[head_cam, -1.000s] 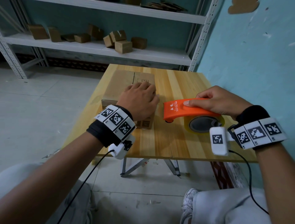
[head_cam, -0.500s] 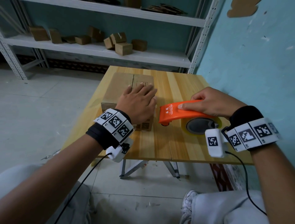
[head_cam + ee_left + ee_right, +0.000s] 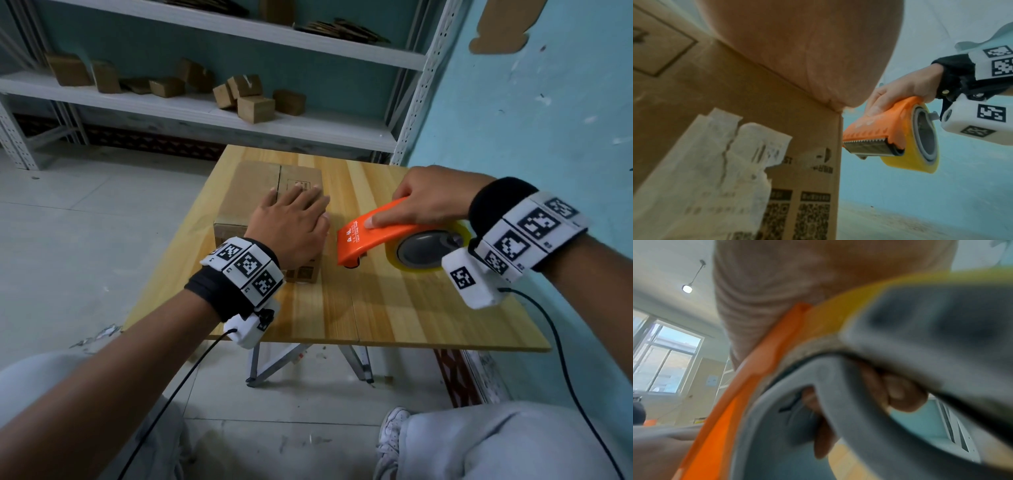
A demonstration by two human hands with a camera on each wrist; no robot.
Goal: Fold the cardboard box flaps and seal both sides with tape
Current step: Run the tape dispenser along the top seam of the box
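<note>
A brown cardboard box (image 3: 260,185) with its top flaps folded down lies on the wooden table (image 3: 383,308). My left hand (image 3: 291,226) rests flat on the box's near right top, fingers straight. From the left wrist the box's (image 3: 748,113) side shows a torn white label (image 3: 715,162). To the right, my right hand (image 3: 431,202) grips an orange tape dispenser (image 3: 373,236) with a yellow tape roll (image 3: 428,253), held just above the table beside the box. Its serrated blade (image 3: 865,142) points at the box's corner. The right wrist view shows the dispenser (image 3: 748,386) close up and blurred.
White metal shelves (image 3: 205,113) behind the table carry several small cardboard boxes (image 3: 253,106). A teal wall (image 3: 548,120) runs close along the table's right side. The tiled floor (image 3: 85,222) lies to the left, and my knees are below the table's near edge.
My right hand has brought the tape dispenser leftward toward the box and tilted its nose down. The left hand stays flat on the box.
</note>
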